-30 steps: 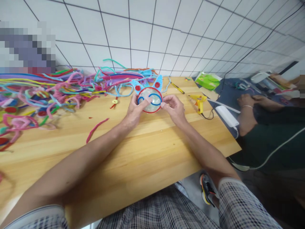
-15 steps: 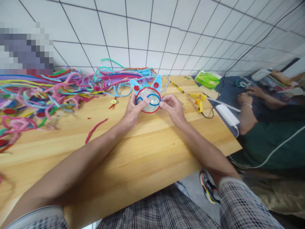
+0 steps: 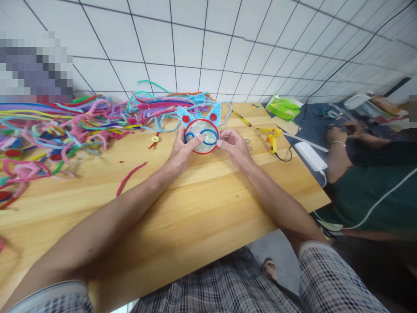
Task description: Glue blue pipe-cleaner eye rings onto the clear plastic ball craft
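Above the wooden table I hold a round, eared pipe-cleaner craft [image 3: 196, 129]. Red pipe cleaner edges its pale, shiny disc, and two light-blue ears with red dots rise from the top. A blue pipe cleaner [image 3: 209, 130] curls across the disc's face. My left hand [image 3: 184, 145] grips the left side, its thumb lying over the front. At the right edge, the thumb and index finger of my right hand [image 3: 233, 145] pinch the rim near the end of the blue curl. Whether they grip the rim or the curl is too small to tell.
Many pipe cleaners [image 3: 87, 115] lie heaped at the left and back. A yellow glue gun [image 3: 273, 138] and a yellow craft knife [image 3: 241, 118] lie to the right. One red pipe cleaner [image 3: 130, 177] is nearer me. A co-worker's hands [image 3: 343, 134] are at the far right.
My hands and the craft have shifted very slightly left, with the same grip. At the right, the co-worker's hands have moved; below the table, a shoe has left view and a foot shows.
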{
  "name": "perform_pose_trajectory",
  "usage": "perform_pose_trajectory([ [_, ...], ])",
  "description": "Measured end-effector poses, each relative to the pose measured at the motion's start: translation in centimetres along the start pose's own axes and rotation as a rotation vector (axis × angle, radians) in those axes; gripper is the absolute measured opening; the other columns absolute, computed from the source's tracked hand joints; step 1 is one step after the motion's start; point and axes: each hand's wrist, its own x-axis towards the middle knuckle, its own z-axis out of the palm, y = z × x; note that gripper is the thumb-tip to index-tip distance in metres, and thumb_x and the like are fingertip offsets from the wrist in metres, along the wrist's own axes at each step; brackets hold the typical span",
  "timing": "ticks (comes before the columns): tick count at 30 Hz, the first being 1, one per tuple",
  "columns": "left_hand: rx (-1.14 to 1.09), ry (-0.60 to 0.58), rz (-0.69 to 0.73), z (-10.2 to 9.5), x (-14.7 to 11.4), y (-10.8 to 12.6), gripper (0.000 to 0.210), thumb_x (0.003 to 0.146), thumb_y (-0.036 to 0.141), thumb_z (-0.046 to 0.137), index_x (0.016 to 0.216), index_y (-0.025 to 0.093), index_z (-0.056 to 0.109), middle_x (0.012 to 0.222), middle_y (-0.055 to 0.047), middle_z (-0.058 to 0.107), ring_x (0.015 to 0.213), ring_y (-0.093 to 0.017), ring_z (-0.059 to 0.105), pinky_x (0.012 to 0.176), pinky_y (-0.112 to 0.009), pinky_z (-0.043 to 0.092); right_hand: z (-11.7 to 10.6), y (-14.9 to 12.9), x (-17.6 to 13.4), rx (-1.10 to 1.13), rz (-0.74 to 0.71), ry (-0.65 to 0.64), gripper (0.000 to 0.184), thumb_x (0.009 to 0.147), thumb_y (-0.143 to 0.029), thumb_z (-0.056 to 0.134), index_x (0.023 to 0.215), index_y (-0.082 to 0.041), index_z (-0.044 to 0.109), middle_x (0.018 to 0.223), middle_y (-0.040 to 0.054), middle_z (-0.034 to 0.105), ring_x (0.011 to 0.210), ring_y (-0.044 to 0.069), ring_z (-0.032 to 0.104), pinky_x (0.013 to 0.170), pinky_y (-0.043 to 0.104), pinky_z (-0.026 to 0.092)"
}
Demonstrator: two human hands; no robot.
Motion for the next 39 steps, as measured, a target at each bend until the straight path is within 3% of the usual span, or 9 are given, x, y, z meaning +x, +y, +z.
perform_pose_trajectory([
  [7,0.003,0.044,0.002,0.04,0.24,-0.27,0.085,0.061,0.068,0.109,0.124,0.028,0.066,0.131,-0.007,0.079,0.125,-0.032,0.077,0.11,-0.043,0.065,0.03,-0.13,-0.08,0.063,0.044,-0.022,0.071,0.061,-0.071,0.114,0.095,-0.028,0.068,0.085,-0.004,0.073,0.083,0.018,0.068,0.08,0.033,0.055],
  [17,0.034,0.041,0.015,-0.16,0.23,-0.23,0.085,0.063,0.068,0.108,0.125,0.026,0.067,0.127,-0.008,0.079,0.12,-0.031,0.077,0.109,-0.045,0.066,0.05,0.24,-0.16,0.08,0.066,-0.031,0.071,0.06,-0.068,0.115,0.097,-0.028,0.069,0.087,-0.0036,0.075,0.085,0.018,0.067,0.082,0.033,0.055],
  [24,0.058,0.013,0.033,-0.34,0.42,-0.48,0.079,0.072,0.069,0.103,0.127,0.027,0.065,0.13,-0.008,0.077,0.123,-0.03,0.078,0.111,-0.045,0.066,-0.06,0.16,-0.06,0.095,0.063,-0.023,0.063,0.068,-0.068,0.109,0.099,-0.03,0.07,0.098,-0.002,0.079,0.092,0.02,0.072,0.09,0.037,0.062],
  [39,0.06,0.022,0.014,-0.13,-0.02,-0.24,0.084,0.068,0.071,0.105,0.127,0.027,0.064,0.134,-0.009,0.077,0.13,-0.034,0.075,0.114,-0.046,0.064,0.24,0.24,-0.22,0.043,0.049,-0.011,0.068,0.066,-0.07,0.11,0.099,-0.03,0.067,0.089,-0.0029,0.075,0.087,0.02,0.069,0.083,0.036,0.057],
])
